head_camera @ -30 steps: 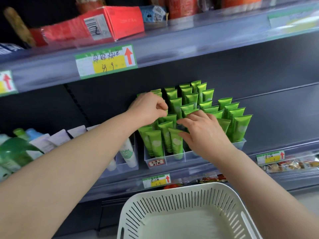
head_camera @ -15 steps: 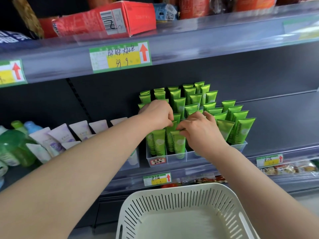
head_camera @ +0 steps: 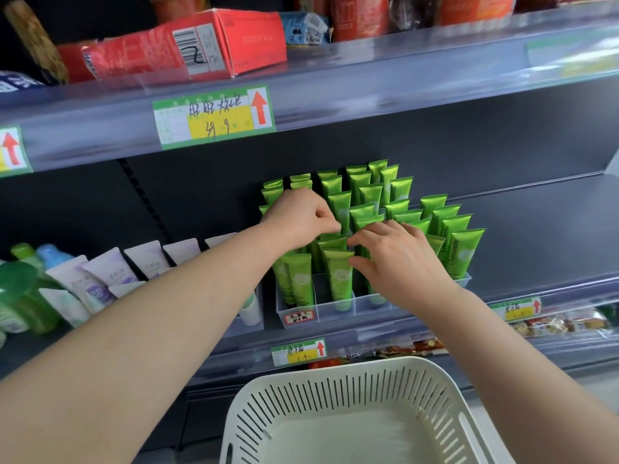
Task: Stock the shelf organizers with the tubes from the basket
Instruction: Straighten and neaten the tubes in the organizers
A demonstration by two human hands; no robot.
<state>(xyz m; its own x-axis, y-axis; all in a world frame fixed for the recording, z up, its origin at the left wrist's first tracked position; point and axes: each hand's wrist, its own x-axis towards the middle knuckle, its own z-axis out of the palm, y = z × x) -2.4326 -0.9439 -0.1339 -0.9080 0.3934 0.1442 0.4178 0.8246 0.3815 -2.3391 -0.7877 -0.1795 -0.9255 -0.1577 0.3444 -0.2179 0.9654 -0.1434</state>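
Note:
Several green tubes (head_camera: 464, 252) stand upright in rows in a clear shelf organizer (head_camera: 335, 311) on the middle shelf. My left hand (head_camera: 298, 216) reaches over the left rows, its curled fingertips pinching the top of a green tube in the second row. My right hand (head_camera: 398, 259) lies over the middle rows, with index finger and thumb closed around the crimped top of the front green tube (head_camera: 340, 279). The tubes under both hands are partly hidden. Below, the white slotted basket (head_camera: 335, 393) shows a bare bottom.
White and lilac tubes (head_camera: 110, 274) and green bottles (head_camera: 23, 296) fill the shelf to the left. A red box (head_camera: 187, 48) lies on the upper shelf. Price labels (head_camera: 214, 117) hang on the shelf rails. The dark shelf right of the organizer is bare.
Both hands have drawn closer together over the green tubes, the left hand shifting right and down a little. The view has tilted slightly upward and left.

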